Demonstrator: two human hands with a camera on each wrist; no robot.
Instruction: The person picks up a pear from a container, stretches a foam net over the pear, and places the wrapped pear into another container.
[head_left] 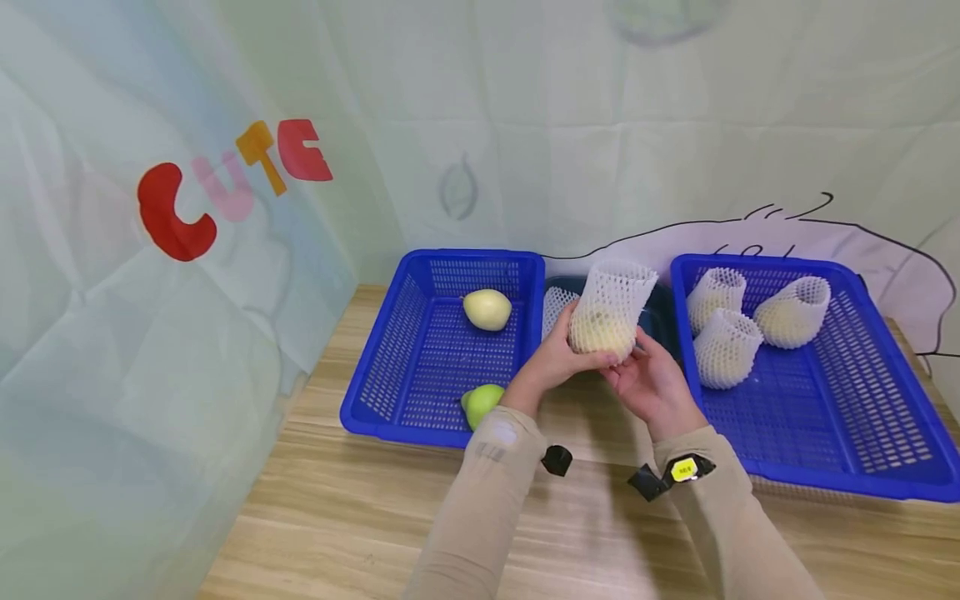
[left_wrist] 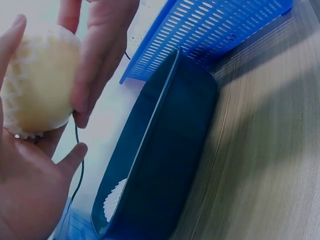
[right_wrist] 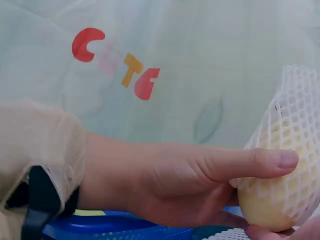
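A pale yellow pear (head_left: 600,329) in a white foam net (head_left: 618,287) is held up between both hands, over the dark green tub (head_left: 660,312). The net's open end stands loose above the fruit, and the rounded bottom of the pear shows bare in the right wrist view. My left hand (head_left: 558,358) grips it from the left, its thumb (right_wrist: 275,160) lying across the netting. From the right, my right hand (head_left: 652,383) holds the pear low down, fingers (left_wrist: 87,90) against its underside in the left wrist view.
A blue basket (head_left: 375,367) on the left has a pale pear (head_left: 487,310) and a green pear (head_left: 480,404). In the right blue basket (head_left: 817,479) lie several netted pears (head_left: 723,350). Another white foam net (head_left: 557,304) is in the tub. Fabric hangs behind the wooden table (head_left: 337,517).
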